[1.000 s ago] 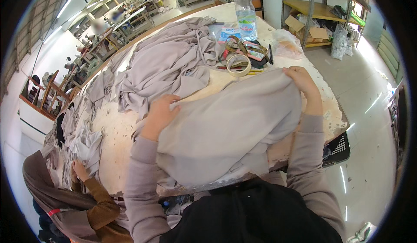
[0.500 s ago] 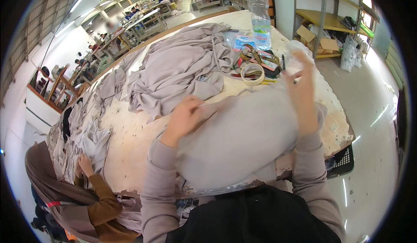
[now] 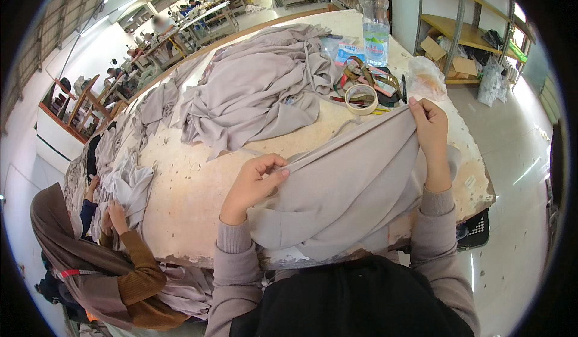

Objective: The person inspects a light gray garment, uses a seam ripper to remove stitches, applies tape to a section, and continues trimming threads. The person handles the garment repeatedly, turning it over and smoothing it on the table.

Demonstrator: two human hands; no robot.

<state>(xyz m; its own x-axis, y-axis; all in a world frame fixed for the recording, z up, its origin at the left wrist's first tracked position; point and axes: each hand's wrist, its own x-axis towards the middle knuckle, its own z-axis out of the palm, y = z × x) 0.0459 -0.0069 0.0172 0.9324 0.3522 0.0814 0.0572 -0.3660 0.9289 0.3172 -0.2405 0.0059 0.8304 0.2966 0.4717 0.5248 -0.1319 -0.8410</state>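
A taupe fabric piece (image 3: 337,204) lies over the front of the worn pale table (image 3: 180,204), its upper edge drawn taut between my hands. My left hand (image 3: 256,183) pinches that edge near the middle of the view, thumb and forefinger closed on it. My right hand (image 3: 430,132) grips the other end of the edge, higher up at the right. Just beyond lie a roll of tape (image 3: 361,89) and a jumble of straps and small items (image 3: 385,78). A larger heap of the same fabric (image 3: 247,90) lies at the back.
A water bottle (image 3: 375,36) and plastic bag (image 3: 426,78) stand at the back right, near metal shelves (image 3: 457,30). A co-worker (image 3: 96,258) beside me at the left handles pale fabric (image 3: 129,186); another person's hand (image 3: 92,183) shows behind. A black crate (image 3: 475,234) sits below the table's right edge.
Both hands let go or shifted, blurred half a second ago, and now pinch the fabric's edge again. My left hand sits further right and lower; the edge now looks folded and stretched straight.
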